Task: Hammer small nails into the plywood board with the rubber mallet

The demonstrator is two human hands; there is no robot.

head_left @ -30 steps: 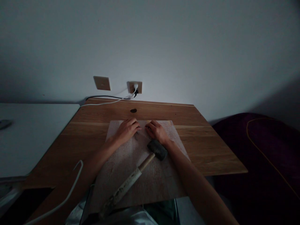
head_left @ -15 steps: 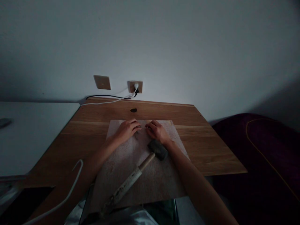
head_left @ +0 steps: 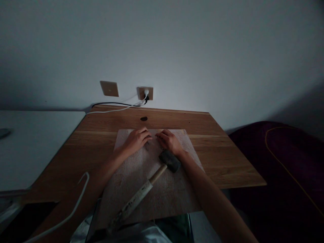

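Observation:
Near the far edge of a pale wooden board [head_left: 136, 175], my left hand [head_left: 138, 139] rests with its fingers curled inward and pressed together. Opposite it, a small gap away, my right hand [head_left: 170, 142] is closed in the same way. Whatever either hand pinches is too small and dark to make out. A mallet with a dark head [head_left: 170, 161] lies slantwise on the board. Its head is just below my right wrist, and its worn handle [head_left: 138, 197] runs toward the lower left, the end dim at the bottom of the view.
The board lies on a wooden tabletop [head_left: 222, 158]. Behind it, white and black cables run to a wall socket [head_left: 146, 93]. A white surface [head_left: 37, 145] adjoins on the left. A bent white cable [head_left: 81, 199] crosses the lower left. Dark purple fabric [head_left: 291, 168] bulges at right.
The whole view has shifted very slightly. Both hands keep almost the same place and pose, and the mallet lies as before.

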